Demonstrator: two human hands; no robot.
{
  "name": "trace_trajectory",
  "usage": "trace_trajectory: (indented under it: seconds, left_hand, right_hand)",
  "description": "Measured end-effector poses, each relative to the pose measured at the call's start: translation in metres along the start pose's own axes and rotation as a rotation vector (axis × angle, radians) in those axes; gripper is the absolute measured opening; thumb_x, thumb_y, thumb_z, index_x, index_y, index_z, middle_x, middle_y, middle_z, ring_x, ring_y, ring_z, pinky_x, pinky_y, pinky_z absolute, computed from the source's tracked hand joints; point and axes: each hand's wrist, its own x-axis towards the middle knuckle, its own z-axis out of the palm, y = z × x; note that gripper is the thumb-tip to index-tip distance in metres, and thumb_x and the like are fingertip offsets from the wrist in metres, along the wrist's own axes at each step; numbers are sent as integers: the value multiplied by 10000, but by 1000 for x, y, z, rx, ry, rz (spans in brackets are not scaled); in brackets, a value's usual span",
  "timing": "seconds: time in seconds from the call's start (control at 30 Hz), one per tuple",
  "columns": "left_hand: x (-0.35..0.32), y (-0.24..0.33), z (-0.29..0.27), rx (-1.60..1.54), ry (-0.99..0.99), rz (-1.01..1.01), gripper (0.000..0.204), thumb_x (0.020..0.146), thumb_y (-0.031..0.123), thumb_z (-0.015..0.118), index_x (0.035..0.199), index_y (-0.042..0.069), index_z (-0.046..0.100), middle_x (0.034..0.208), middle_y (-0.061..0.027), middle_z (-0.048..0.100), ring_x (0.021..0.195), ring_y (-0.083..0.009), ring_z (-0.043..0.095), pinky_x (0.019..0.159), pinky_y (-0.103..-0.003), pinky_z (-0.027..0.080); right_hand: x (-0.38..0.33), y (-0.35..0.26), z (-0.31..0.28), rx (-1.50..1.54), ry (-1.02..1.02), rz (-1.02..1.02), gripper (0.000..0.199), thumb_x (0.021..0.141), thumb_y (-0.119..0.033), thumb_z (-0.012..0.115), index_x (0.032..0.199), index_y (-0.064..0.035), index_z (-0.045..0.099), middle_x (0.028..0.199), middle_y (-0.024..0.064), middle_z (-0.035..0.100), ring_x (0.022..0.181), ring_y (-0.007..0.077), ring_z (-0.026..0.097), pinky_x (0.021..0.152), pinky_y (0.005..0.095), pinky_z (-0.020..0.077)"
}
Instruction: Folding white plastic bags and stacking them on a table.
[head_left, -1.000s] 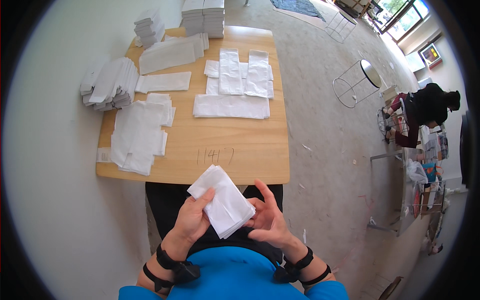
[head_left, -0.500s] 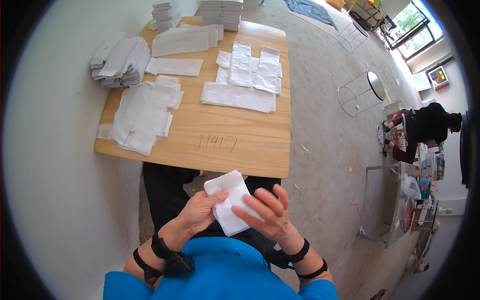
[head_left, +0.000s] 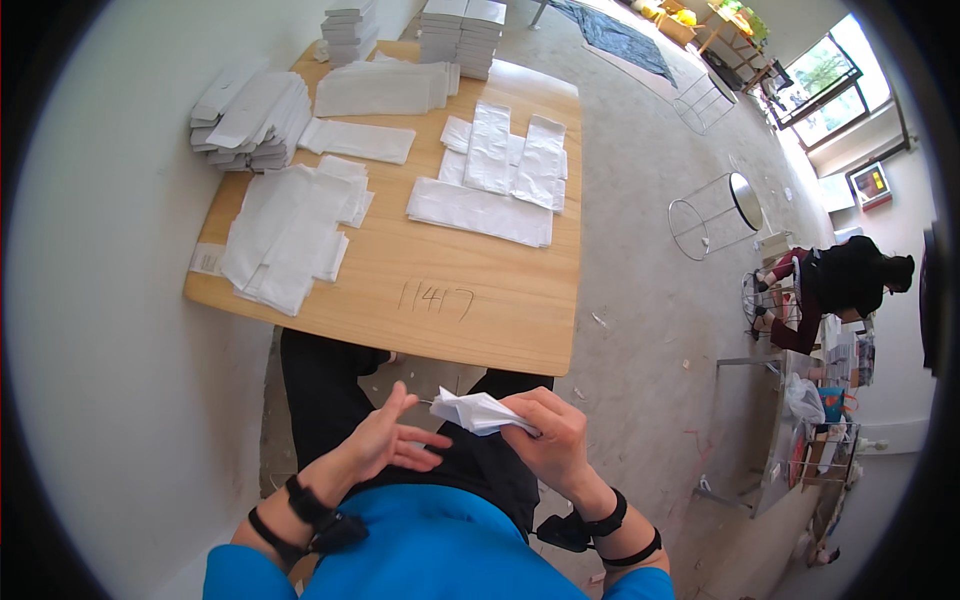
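Overlapping white paper sheets (head_left: pixel 285 235) cover the left of a wooden table (head_left: pixel 520 320); nearer, a person's left hand (head_left: pixel 390 440) is empty, fingers spread, just beside a folded white paper bundle (head_left: pixel 478 410) above the lap, its other end pinched firmly in the right hand (head_left: pixel 552 435). Far right, a co-worker in black (head_left: pixel 850 278) sits bent forward.

Paper bundle (head_left: pixel 475 412) before the table (head_left: pixel 380 265)
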Motion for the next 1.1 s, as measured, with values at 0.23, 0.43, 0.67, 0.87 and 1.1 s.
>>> trace_trajectory:
  seconds: [0.23, 0.43, 0.67, 0.87, 1.1]
  left_hand:
    - [-47, 35, 37, 114, -232, 334, 963, 939, 51, 549, 1453, 162, -257, 1099, -268, 626, 779, -263, 705, 704, -346, 595]
    - [-40, 50, 30, 243, -426, 298, 510, 962, 113, 547, 1429, 57, 352, 1137, -160, 635, 802, -221, 706, 736, -298, 593]
    - [-39, 41, 29, 149, -414, 337, 380, 997, 193, 497, 1281, -60, 511, 1138, -198, 640, 972, -240, 672, 894, -324, 538]
    - [-43, 36, 35, 128, -344, 528, 340, 977, 130, 530, 1256, -64, 541, 1146, -190, 644, 1050, -246, 645, 936, -342, 494]
    - [-52, 38, 37, 452, -246, 759, 266, 915, 82, 621, 1160, -21, 632, 1009, -119, 705, 926, -165, 671, 802, -275, 531]
  right_hand:
    - [14, -9, 5, 12, -8, 185, 200, 717, 33, 713, 911, -19, 705, 836, 102, 684, 698, 194, 662, 597, 264, 499]
    - [33, -37, -10, 231, -262, 234, 247, 753, -86, 767, 980, -22, 694, 830, 99, 672, 701, 183, 637, 622, 284, 499]
    - [44, -35, -19, 598, -290, 596, 389, 826, -94, 699, 1179, 26, 588, 1003, 66, 645, 917, 105, 590, 772, 254, 495]
    - [15, -32, -8, 345, 294, 313, 439, 740, -24, 731, 1159, -18, 599, 1066, 133, 633, 928, 220, 620, 785, 309, 512]
    - [13, -51, -21, -82, 265, -47, 370, 603, -76, 847, 942, -74, 698, 1006, 78, 608, 872, 236, 580, 716, 318, 479]
